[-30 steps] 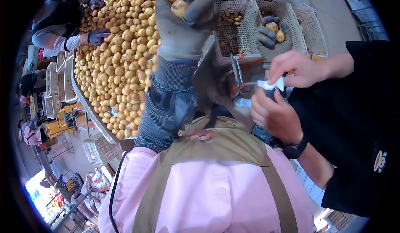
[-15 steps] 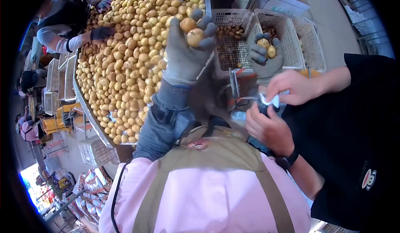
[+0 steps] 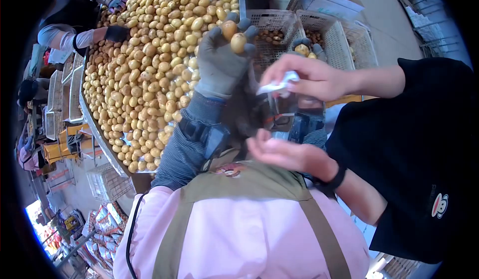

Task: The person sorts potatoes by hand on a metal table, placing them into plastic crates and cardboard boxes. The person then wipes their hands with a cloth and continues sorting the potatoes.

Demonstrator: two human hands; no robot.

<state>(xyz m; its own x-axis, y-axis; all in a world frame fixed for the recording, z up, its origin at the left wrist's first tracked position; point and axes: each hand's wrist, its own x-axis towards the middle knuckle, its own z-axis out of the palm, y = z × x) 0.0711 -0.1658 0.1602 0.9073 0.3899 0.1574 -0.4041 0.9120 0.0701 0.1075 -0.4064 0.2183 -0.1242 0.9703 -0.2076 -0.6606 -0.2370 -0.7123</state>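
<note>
My left hand [image 3: 219, 64], in a grey work glove, is turned palm up with its fingers curled round two potatoes, one browner [image 3: 229, 28] and one yellow [image 3: 238, 43]. It is held over the right edge of a large heap of potatoes [image 3: 149, 74]. My right hand [image 3: 319, 53], also gloved, holds potatoes [image 3: 302, 49] near the crates. Much of it is hidden behind another person's hand [image 3: 314, 74], which pinches a white tissue [image 3: 280, 84]. That person's other hand [image 3: 284, 152] is beside my right forearm. A dark device [image 3: 214, 142] is strapped to my left forearm.
Plastic crates [image 3: 329, 34] with some potatoes stand beyond my right hand. A person in a black shirt [image 3: 409, 169] leans in from the right. Across the heap, a co-worker's gloved hand [image 3: 117, 33] touches potatoes. A cardboard box [image 3: 329, 2] stands at the back.
The other person's hands have moved left and apart, away from my right wrist, with the tissue in one of them. They now cover more of my right hand. My left hand keeps its potatoes.
</note>
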